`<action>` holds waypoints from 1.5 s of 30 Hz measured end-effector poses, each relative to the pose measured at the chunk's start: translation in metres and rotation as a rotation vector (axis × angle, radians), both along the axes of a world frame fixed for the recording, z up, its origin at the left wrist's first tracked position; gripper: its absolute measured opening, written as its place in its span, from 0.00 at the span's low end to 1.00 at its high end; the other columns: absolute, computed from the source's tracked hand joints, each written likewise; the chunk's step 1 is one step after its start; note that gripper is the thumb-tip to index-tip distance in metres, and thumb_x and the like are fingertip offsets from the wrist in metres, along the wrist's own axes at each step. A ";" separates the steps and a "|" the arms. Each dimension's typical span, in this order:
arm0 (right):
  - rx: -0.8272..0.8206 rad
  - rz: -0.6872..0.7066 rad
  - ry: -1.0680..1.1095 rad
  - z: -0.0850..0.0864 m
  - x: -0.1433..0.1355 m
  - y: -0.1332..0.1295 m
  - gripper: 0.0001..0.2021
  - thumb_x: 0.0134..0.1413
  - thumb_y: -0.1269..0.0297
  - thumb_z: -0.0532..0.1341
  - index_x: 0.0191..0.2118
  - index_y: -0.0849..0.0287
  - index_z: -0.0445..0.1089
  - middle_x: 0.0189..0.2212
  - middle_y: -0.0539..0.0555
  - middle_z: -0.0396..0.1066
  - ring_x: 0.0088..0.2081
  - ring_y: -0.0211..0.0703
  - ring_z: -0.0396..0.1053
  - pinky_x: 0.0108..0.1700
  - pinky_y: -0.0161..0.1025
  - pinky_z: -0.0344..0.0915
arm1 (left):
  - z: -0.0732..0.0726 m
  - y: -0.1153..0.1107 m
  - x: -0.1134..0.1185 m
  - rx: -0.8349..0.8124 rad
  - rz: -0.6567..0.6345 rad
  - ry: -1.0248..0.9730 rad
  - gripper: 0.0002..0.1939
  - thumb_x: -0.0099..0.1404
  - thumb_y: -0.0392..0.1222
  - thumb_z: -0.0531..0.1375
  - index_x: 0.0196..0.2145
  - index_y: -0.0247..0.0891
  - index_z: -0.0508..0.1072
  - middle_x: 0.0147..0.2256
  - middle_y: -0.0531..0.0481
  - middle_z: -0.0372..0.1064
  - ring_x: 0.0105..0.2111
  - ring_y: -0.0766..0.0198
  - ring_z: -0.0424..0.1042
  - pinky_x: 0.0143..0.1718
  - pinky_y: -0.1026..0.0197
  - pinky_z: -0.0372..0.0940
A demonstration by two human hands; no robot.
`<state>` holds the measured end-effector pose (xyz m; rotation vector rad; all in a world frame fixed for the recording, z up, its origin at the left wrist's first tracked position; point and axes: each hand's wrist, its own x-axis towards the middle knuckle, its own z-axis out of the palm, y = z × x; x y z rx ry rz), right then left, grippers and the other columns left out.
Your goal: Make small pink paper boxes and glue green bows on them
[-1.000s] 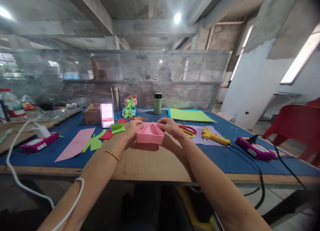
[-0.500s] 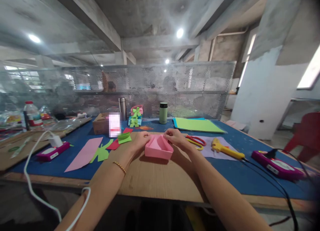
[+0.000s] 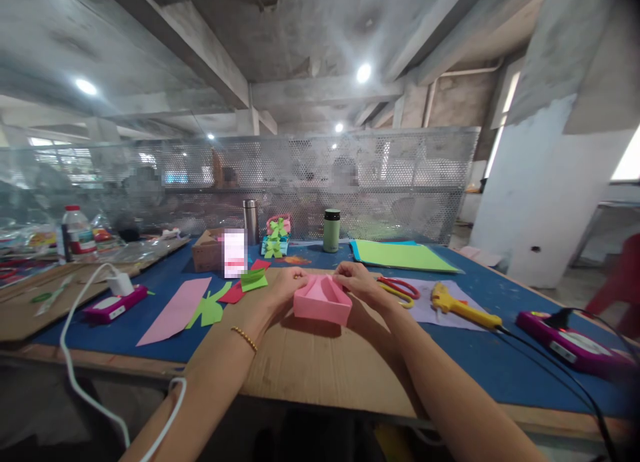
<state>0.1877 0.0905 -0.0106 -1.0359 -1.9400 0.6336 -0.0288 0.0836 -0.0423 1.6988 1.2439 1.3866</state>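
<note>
A pink paper box [image 3: 323,309], open at the top, is held between my two hands just above a sheet of brown cardboard [image 3: 320,375]. My left hand [image 3: 293,282] pinches its far left corner, fingers closed. At the far right corner, my right hand [image 3: 354,277] grips the paper between thumb and fingers. The far wall slants inward, and its outer side is hidden from me. Scissors [image 3: 403,290] with red and yellow handles lie just right of my right hand.
A yellow glue gun [image 3: 463,307] rests on purple paper at the right, its cord running to a purple power strip [image 3: 570,342]. Green [image 3: 207,309], pink [image 3: 175,310] and red paper pieces lie left. Behind stand a green tumbler [image 3: 331,231], a steel flask [image 3: 251,221] and a cardboard box [image 3: 207,251].
The view has shifted slightly, so everything sits a little lower and further right. Both hands keep their hold on the pink paper box, with little other change.
</note>
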 end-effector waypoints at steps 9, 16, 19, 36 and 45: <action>0.029 0.003 0.004 0.000 -0.001 0.002 0.07 0.44 0.61 0.59 0.23 0.57 0.67 0.17 0.47 0.64 0.21 0.36 0.60 0.23 0.34 0.54 | 0.006 -0.003 -0.001 0.001 0.031 0.010 0.06 0.50 0.41 0.63 0.23 0.35 0.76 0.23 0.52 0.71 0.26 0.64 0.67 0.28 0.63 0.58; 0.072 0.007 0.032 -0.004 -0.002 0.003 0.09 0.48 0.58 0.59 0.24 0.57 0.65 0.20 0.48 0.65 0.23 0.37 0.62 0.25 0.34 0.57 | 0.013 -0.005 -0.002 0.051 0.066 0.052 0.04 0.51 0.41 0.63 0.23 0.38 0.76 0.21 0.53 0.69 0.25 0.64 0.65 0.28 0.63 0.57; 0.107 0.002 0.031 -0.005 -0.002 0.004 0.08 0.49 0.59 0.58 0.26 0.57 0.66 0.22 0.48 0.66 0.25 0.37 0.63 0.27 0.34 0.58 | 0.014 -0.005 -0.003 0.083 0.057 0.052 0.05 0.53 0.41 0.63 0.23 0.38 0.75 0.22 0.53 0.69 0.26 0.64 0.65 0.28 0.63 0.56; 0.192 0.031 0.097 0.009 -0.004 -0.006 0.09 0.51 0.58 0.59 0.27 0.57 0.66 0.22 0.48 0.65 0.25 0.37 0.61 0.28 0.36 0.58 | 0.017 -0.006 -0.004 0.199 0.034 0.043 0.09 0.58 0.45 0.60 0.29 0.37 0.75 0.28 0.51 0.73 0.28 0.64 0.68 0.31 0.64 0.62; 0.104 0.081 0.130 0.009 -0.005 -0.008 0.14 0.51 0.52 0.60 0.29 0.59 0.68 0.22 0.49 0.67 0.24 0.37 0.62 0.26 0.35 0.59 | 0.015 -0.001 -0.008 0.183 0.060 0.080 0.10 0.58 0.46 0.60 0.24 0.38 0.72 0.24 0.53 0.69 0.27 0.64 0.65 0.28 0.64 0.59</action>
